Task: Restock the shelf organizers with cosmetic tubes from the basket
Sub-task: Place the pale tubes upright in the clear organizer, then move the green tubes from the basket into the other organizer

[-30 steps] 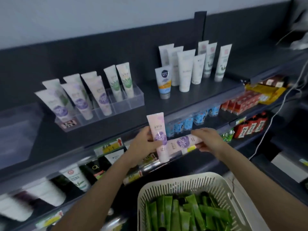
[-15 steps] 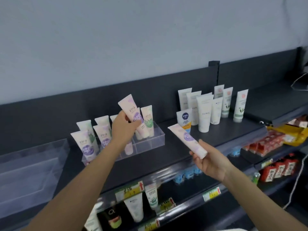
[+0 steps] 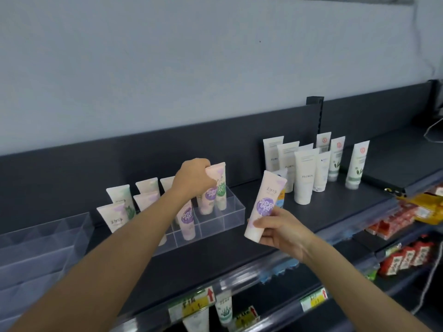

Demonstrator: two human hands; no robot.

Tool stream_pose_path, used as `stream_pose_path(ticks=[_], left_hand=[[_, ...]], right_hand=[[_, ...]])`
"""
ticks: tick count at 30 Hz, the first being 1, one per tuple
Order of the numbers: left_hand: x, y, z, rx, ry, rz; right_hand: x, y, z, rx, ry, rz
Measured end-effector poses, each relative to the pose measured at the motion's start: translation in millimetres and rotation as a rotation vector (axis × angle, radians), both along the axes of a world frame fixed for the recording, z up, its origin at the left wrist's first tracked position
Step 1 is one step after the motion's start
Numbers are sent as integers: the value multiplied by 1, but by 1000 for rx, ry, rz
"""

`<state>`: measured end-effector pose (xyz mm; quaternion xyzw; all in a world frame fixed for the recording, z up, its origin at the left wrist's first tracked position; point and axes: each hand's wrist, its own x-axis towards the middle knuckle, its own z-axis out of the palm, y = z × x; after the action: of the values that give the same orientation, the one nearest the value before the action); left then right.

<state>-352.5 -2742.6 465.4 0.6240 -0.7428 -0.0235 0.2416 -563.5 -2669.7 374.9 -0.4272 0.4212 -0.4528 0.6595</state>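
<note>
My left hand (image 3: 193, 178) grips the top of a pink tube with a purple label (image 3: 209, 195), which stands upright in a rear compartment of the clear organizer (image 3: 233, 213) on the dark shelf. Several similar pink and green-label tubes fill the organizer's other slots. My right hand (image 3: 278, 230) holds a second pink tube with a purple label (image 3: 263, 207) by its lower end, upright, in front of the organizer's right end. The basket is out of view.
A second clear organizer (image 3: 43, 245) sits at the left of the shelf. White tubes (image 3: 304, 178) stand loose on the shelf to the right. Lower shelves hold price tags (image 3: 191, 305), tubes and red packets (image 3: 405, 257). A grey wall rises behind.
My left hand has lowered its pink tube upright into the organizer's rear slot. My right hand has tilted its tube upright and brought it closer to the organizer.
</note>
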Motion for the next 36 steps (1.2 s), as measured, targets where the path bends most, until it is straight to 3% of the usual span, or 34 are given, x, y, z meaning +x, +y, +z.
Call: stream_pose_path(ticks=[3, 8, 11, 17, 23, 27, 30, 36], left_hand=[[2, -8, 3, 127, -134, 9], [1, -14, -1, 102, -399, 52], [3, -18, -6, 142, -373, 55], [9, -20, 0, 99, -354, 11], [20, -8, 4, 52, -293, 10], [30, 2, 4, -106, -212, 22], [27, 15, 4, -185, -204, 4], [19, 34, -2, -163, -198, -15]], right_hand=[[9, -8, 4, -45, 18, -49], [21, -16, 10, -130, -24, -134], [27, -25, 19, -176, 15, -191], [46, -57, 34, -334, 306, -317], [59, -84, 27, -428, 631, -264], [57, -92, 11, -456, 888, -219], [59, -94, 5, -444, 914, -223], [61, -86, 9, -446, 953, -219]])
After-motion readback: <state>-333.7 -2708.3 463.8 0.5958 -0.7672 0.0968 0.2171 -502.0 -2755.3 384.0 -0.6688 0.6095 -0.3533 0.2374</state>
